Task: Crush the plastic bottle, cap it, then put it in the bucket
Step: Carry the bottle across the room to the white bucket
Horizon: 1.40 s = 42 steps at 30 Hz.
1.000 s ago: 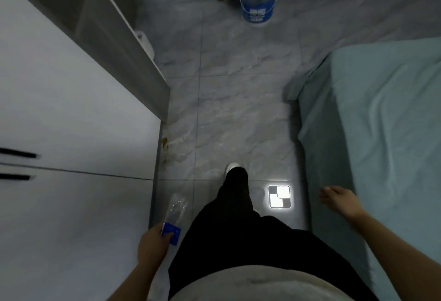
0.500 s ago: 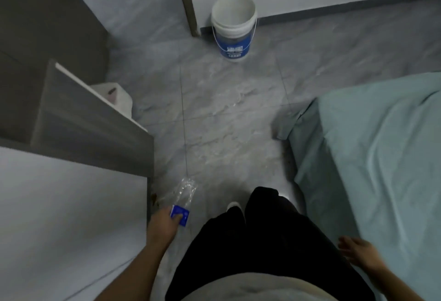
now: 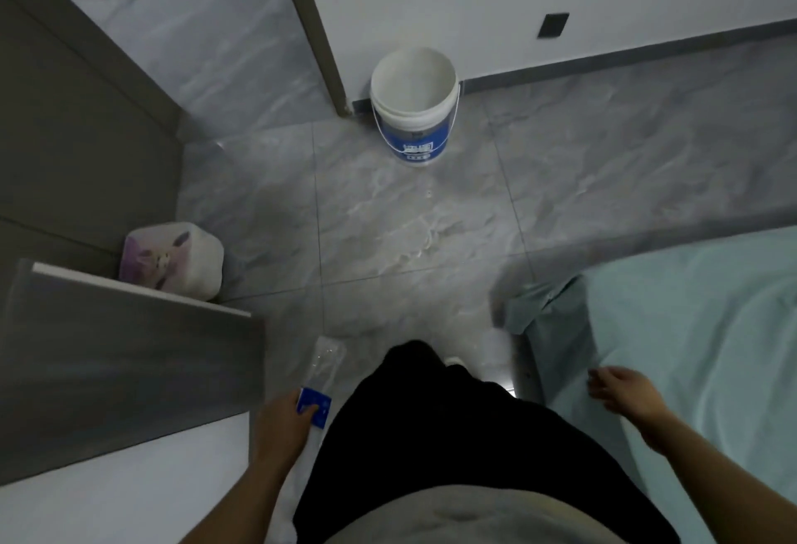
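Note:
A clear plastic bottle with a blue label is gripped by my left hand at the lower left, beside my black trousers; the bottle points forward over the floor. Its cap end cannot be made out. A white bucket with a blue label and thin wire handle stands open on the grey tiled floor, far ahead by the wall and door frame. It looks empty. My right hand hangs loose at the lower right with fingers apart, holding nothing, over the edge of the bed.
A grey and white cabinet juts in on the left, with a white pack printed in purple on the floor behind it. A bed with a pale green sheet fills the right. Tiled floor lies between me and the bucket.
I have stepped forward: the bucket has come nearer and lower in view, and the cabinet has slid back to the left. My left hand keeps hold of the bottle; the right hand swings forward.

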Motion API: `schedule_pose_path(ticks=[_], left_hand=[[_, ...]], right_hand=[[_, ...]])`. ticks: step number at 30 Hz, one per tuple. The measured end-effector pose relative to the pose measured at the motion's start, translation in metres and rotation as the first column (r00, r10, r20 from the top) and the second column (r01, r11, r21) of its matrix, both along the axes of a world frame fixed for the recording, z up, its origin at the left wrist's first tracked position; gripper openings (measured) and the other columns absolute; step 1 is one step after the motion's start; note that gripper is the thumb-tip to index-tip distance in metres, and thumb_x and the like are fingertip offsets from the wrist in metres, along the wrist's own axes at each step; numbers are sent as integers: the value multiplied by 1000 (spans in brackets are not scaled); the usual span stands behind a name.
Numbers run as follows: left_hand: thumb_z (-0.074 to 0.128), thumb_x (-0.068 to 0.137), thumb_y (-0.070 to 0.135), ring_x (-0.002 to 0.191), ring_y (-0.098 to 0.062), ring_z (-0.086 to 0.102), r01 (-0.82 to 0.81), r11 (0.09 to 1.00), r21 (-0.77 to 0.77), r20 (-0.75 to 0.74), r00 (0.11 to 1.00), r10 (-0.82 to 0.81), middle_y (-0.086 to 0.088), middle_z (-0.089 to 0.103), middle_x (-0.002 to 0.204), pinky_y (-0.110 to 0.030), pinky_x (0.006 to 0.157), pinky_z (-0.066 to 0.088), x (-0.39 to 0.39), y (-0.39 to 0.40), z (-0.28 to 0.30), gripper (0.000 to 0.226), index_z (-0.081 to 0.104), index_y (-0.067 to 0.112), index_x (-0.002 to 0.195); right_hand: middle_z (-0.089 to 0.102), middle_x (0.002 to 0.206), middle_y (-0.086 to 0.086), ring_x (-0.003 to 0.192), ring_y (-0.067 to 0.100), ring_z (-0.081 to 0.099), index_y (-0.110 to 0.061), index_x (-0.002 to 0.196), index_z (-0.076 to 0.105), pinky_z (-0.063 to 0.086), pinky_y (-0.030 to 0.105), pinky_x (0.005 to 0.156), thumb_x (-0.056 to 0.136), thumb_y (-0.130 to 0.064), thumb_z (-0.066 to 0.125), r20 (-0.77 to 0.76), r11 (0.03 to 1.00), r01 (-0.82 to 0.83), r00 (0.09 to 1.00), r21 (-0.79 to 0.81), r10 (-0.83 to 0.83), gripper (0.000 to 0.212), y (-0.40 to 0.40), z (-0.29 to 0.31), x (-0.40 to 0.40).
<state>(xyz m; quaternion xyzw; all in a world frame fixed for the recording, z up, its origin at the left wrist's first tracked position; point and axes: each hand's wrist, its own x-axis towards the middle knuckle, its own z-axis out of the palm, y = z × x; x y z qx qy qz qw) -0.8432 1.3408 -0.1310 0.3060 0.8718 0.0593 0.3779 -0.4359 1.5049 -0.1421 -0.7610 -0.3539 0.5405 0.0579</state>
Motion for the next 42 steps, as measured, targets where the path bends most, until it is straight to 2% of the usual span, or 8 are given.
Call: schedule_pose_path(ticks=[11,15,23,26,30,32,35,42], left_hand=[[59,84,13,71,-18,57,-87,991,-101,106,990,98,1,62,72,-21,58,38,-78,152,-26,19,59,27,71],[57,85,16,68,-17,56,-15,996,-89,85,996,22,4,60,69,-19,55,37,-111,242,-23,23,53,28,66],[58,85,15,72,-25,59,38,999,25,32,999,-39,-11,66,78,-32,64,42,-138,428,-7,11,58,12,75],[58,85,15,74,-26,60,31,999,23,14,999,-31,-14,67,81,-33,67,45,-139,478,-11,11,60,8,78],[58,85,12,74,-25,61,-9,1000,-28,48,999,11,-12,67,79,-35,70,48,-138,524,-14,16,56,19,71],[58,85,12,76,-26,62,-19,998,-68,75,997,24,-11,68,80,-35,72,48,-141,542,-19,16,56,22,72],[57,87,14,76,-26,61,-79,993,-84,85,993,86,-12,68,82,-34,69,45,-149,569,-27,11,59,17,76],[53,90,16,76,-27,60,-171,985,-30,64,983,173,-9,61,78,-29,61,38,-175,659,-57,11,56,10,81]], right_hand=[[61,112,35,87,31,56,16,105,58,40,26,60,94,-7,41,36,998,-51,998,-32,53,31,179,-15,-78],[63,108,33,95,39,59,16,102,60,40,35,76,93,-4,40,104,995,-62,992,-79,70,29,218,-15,-88],[63,96,34,85,34,56,17,88,61,40,40,76,93,-3,44,139,975,44,990,-217,-14,27,307,-21,-98],[65,100,34,86,31,57,17,95,62,41,36,77,93,-6,43,135,975,-14,990,-223,45,30,359,-30,-105],[65,104,34,97,40,61,13,99,62,44,14,62,93,-8,43,136,983,-86,985,-165,109,29,456,-31,-123],[62,112,34,107,44,58,15,108,58,49,26,77,94,-5,40,111,986,-125,984,-108,137,31,508,-30,-139],[59,116,36,107,46,57,16,113,53,47,25,70,94,-2,37,73,992,-111,991,-58,115,31,576,-27,-171],[62,116,26,103,37,60,7,116,55,44,39,90,95,-9,36,9,967,-253,967,-3,253,32,688,-42,-255]])
